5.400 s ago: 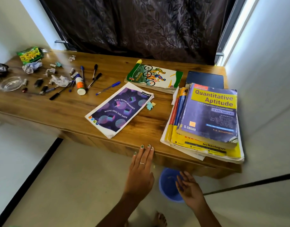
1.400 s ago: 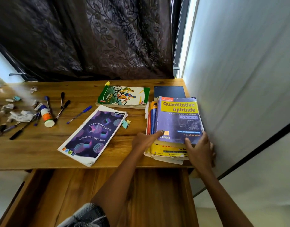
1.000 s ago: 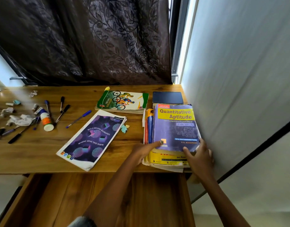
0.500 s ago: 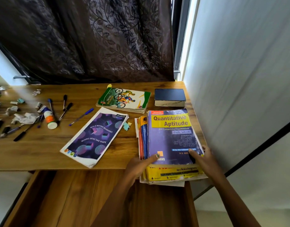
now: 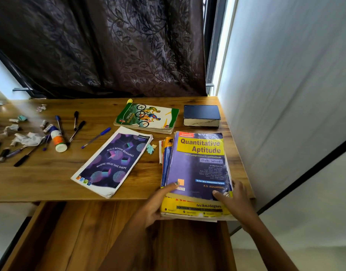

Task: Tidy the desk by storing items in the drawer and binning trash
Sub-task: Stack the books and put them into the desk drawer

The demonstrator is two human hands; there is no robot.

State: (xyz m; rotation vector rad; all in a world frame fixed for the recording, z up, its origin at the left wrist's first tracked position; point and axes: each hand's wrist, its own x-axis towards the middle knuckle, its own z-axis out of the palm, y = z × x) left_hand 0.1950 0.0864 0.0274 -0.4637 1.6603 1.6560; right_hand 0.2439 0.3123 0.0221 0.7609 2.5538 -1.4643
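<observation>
left hand point(image 5: 155, 205): closed around the near-left corner of what it holds, thumb on top pointing up and right, remaining fingers curled underneath and hidden
left thumb: nail painted green, tip pressed flat
left forearm: enters from bottom centre, angled up and right, bare
right hand point(image 5: 234, 200): clamped on the near-right corner, thumb on top pointing left, fingers wrapped along the right edge
right fingers: partly visible above the thumb, rest hidden from view
right forearm: enters from bottom right, angled up and left, bare
hands relative: level with each other, well apart, palms facing inward
</observation>
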